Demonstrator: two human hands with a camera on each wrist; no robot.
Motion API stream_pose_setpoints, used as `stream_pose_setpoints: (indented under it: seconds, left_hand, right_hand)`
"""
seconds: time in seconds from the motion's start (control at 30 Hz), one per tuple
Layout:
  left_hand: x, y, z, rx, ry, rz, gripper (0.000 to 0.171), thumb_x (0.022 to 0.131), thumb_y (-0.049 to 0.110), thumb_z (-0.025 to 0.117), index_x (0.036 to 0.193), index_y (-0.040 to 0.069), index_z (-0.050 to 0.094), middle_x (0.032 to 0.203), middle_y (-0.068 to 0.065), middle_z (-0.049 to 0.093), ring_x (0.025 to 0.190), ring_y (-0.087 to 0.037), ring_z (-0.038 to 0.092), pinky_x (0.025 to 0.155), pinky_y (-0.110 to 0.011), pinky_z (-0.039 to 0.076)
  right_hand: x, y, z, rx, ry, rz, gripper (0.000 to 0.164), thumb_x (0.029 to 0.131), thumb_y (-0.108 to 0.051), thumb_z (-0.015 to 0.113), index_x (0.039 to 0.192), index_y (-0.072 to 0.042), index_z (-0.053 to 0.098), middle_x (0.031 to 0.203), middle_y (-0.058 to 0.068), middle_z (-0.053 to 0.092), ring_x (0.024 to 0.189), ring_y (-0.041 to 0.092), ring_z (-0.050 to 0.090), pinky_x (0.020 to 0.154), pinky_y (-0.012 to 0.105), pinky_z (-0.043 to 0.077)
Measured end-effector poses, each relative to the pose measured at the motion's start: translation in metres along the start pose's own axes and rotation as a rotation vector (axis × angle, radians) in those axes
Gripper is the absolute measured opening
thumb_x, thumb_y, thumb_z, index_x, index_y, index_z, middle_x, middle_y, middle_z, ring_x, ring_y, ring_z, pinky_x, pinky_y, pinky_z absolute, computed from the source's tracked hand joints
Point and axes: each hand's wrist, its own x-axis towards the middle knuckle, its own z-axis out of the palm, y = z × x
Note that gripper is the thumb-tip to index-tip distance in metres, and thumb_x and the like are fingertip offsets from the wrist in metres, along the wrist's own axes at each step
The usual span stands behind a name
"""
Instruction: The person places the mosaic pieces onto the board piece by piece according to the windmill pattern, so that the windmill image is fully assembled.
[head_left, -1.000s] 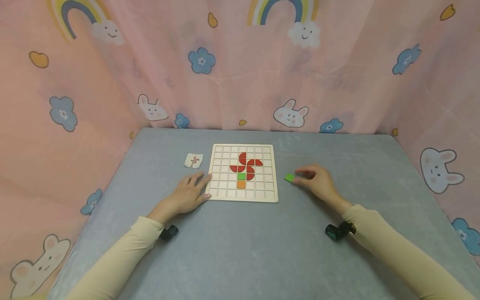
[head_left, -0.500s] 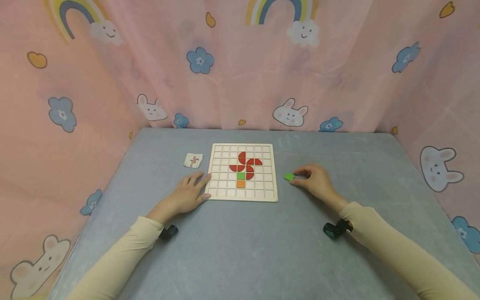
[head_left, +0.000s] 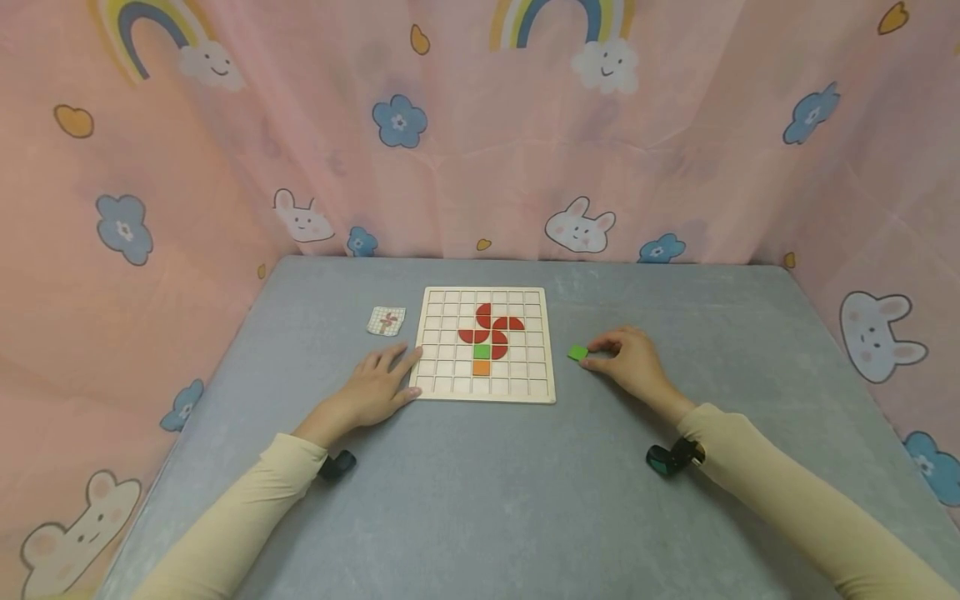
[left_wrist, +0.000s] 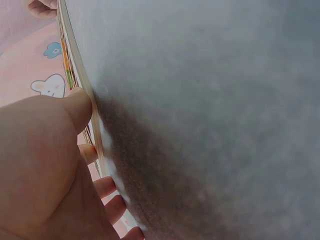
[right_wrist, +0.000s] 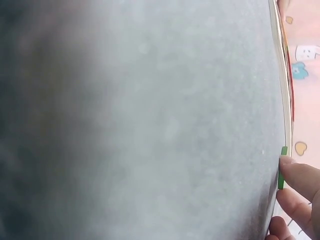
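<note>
My right hand pinches a green square tile between thumb and fingers, to the right of a pale wooden grid board. In the right wrist view the tile appears edge-on at the fingertips, close to the grey surface. My left hand rests at the board's left edge, its fingers spread and its thumb touching the lower left corner. On the board, several red rounded pieces form a pinwheel. Below them sit a green square and an orange square.
A small paper card printed with a grid and a red pinwheel lies left of the board. The grey table meets a pink patterned curtain at the back and sides. A dark wrist camera hangs below the left cuff.
The right hand has shifted very slightly left, and the green tile it holds has turned a little. The left hand and the board stay in place.
</note>
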Motion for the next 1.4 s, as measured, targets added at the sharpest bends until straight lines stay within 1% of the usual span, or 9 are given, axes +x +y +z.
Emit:
stream_pose_setpoints:
  seconds: [0.3,0.53,0.77,1.03,1.1,1.23,1.4]
  left_hand:
    - [0.000,0.000,0.001,-0.005,0.006,-0.004,0.067,0.113,0.033,0.052,0.168,0.004,0.026,0.169,-0.030,0.024,0.149,-0.055,0.031,0.120,-0.070,0.027]
    - [0.000,-0.001,0.002,-0.012,0.002,0.010,0.067,0.113,0.033,0.052,0.167,0.004,0.027,0.168,-0.031,0.023,0.148,-0.055,0.030,0.120,-0.070,0.026]
    - [-0.001,-0.001,0.002,-0.015,0.003,0.014,0.068,0.113,0.035,0.051,0.168,0.004,0.026,0.168,-0.031,0.023,0.149,-0.056,0.029,0.120,-0.070,0.026]
    - [0.001,-0.006,0.007,-0.004,0.018,0.013,0.068,0.112,0.034,0.052,0.168,0.005,0.026,0.169,-0.030,0.023,0.149,-0.054,0.031,0.119,-0.070,0.027]
    - [0.002,-0.007,0.008,0.001,0.018,0.011,0.069,0.113,0.036,0.052,0.169,0.006,0.025,0.169,-0.029,0.023,0.149,-0.054,0.030,0.120,-0.069,0.027]
    - [0.002,-0.006,0.007,0.001,0.024,0.020,0.068,0.112,0.036,0.052,0.168,0.005,0.028,0.168,-0.030,0.025,0.147,-0.055,0.032,0.118,-0.070,0.028]
    - [0.002,-0.007,0.008,0.003,0.027,0.021,0.068,0.112,0.036,0.052,0.168,0.005,0.027,0.168,-0.031,0.025,0.147,-0.055,0.032,0.119,-0.069,0.028]
  right_hand:
    - [-0.001,-0.002,-0.001,-0.005,0.006,-0.005,0.026,0.085,-0.011,0.090,0.103,0.006,0.079,0.103,0.023,0.070,0.099,0.039,0.064,0.089,0.053,0.047]
    - [-0.002,-0.002,0.001,0.000,0.022,-0.004,0.026,0.084,-0.010,0.091,0.101,0.006,0.080,0.101,0.022,0.070,0.097,0.040,0.065,0.089,0.055,0.049]
    - [-0.001,-0.004,0.001,-0.013,0.013,0.006,0.027,0.086,-0.012,0.090,0.104,0.006,0.080,0.100,0.020,0.068,0.097,0.040,0.065,0.087,0.055,0.050]
    - [0.002,-0.014,0.002,-0.043,0.003,-0.027,0.028,0.085,-0.012,0.090,0.104,0.005,0.080,0.099,0.019,0.068,0.095,0.038,0.064,0.084,0.052,0.050]
    - [0.002,-0.016,0.003,-0.036,-0.001,-0.037,0.027,0.085,-0.012,0.090,0.104,0.005,0.081,0.098,0.019,0.068,0.095,0.038,0.064,0.083,0.052,0.050]
    - [0.003,-0.023,0.005,-0.032,-0.011,-0.055,0.027,0.085,-0.012,0.091,0.104,0.004,0.081,0.098,0.018,0.070,0.095,0.037,0.065,0.083,0.052,0.050]
    - [0.004,-0.034,0.011,-0.015,-0.022,-0.067,0.026,0.084,-0.015,0.092,0.103,0.001,0.082,0.101,0.017,0.071,0.095,0.035,0.065,0.082,0.047,0.051]
